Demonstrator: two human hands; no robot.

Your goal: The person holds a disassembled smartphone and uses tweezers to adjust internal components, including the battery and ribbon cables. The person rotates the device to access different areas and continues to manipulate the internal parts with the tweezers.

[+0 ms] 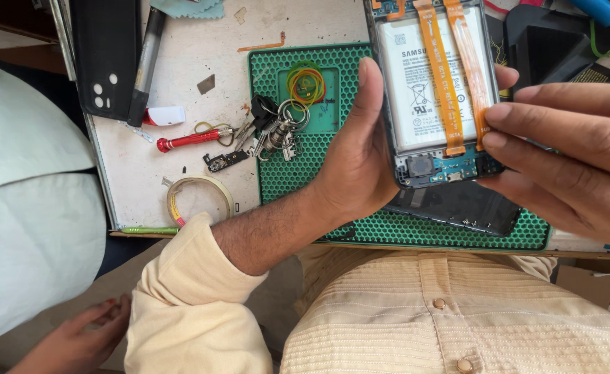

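Orange flat ribbon cables [443, 76] across opened phone [436, 97]; both hands gripping, honeycomb green mat [298, 180] beneath.

Left hand [357, 156]: raised above the bench, back of the hand toward the camera, thumb pointing up and pressed flat along the left edge of the phone [433, 90]. Remaining fingers wrap behind and are hidden. Wrist bent slightly; forearm bare, running down-left to a cream sleeve pushed up near the elbow.

Right hand [575, 156]: enters from the right edge, fingers extended leftward, roughly level and stacked one above another. Upper fingertips rest on the phone's right edge; a lower fingertip meets its bottom right corner. Thumb, wrist and forearm out of view.
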